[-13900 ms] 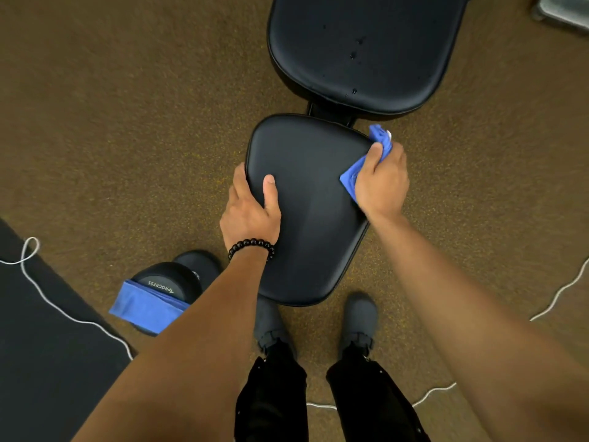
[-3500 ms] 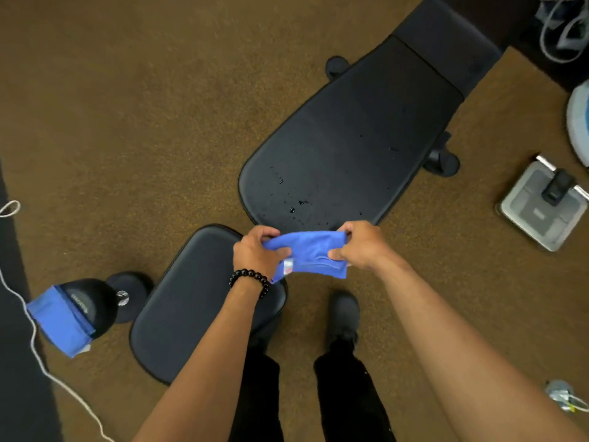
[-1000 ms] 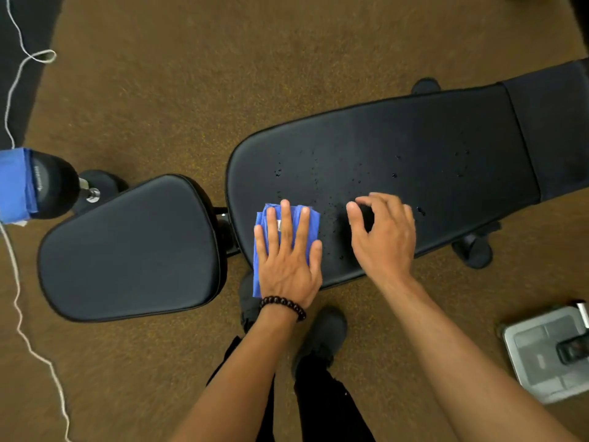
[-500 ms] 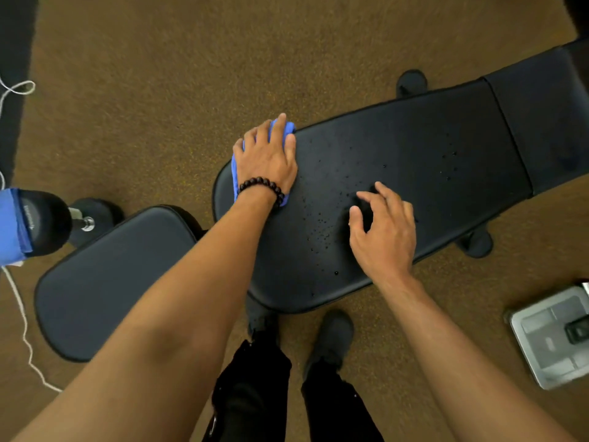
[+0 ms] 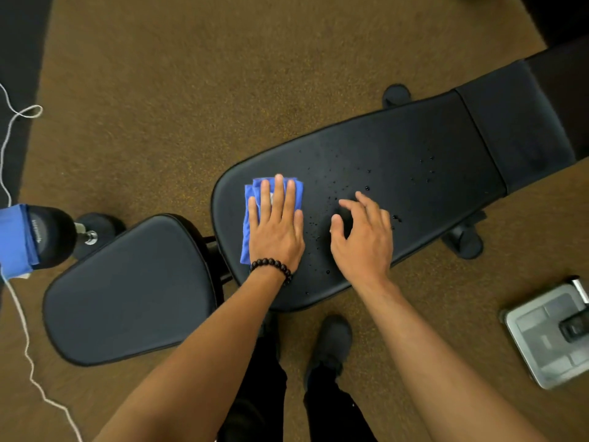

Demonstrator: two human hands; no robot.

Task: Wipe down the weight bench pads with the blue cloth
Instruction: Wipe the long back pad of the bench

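The long black back pad of the weight bench runs from centre to upper right, speckled with small droplets. My left hand presses the folded blue cloth flat against the pad's left end, fingers straight. My right hand rests on the pad just right of it, fingers spread and lightly bent, holding nothing. The black seat pad lies at the lower left, separated from the back pad by a narrow gap.
A dumbbell with a second blue cloth draped over it sits at the far left, beside a white cord. A grey scale-like device lies at the lower right. My shoes stand on brown carpet below the bench.
My left hand has drawn the cloth back from the pad's far left edge toward me, across the left end. My right hand stays resting in about the same spot.
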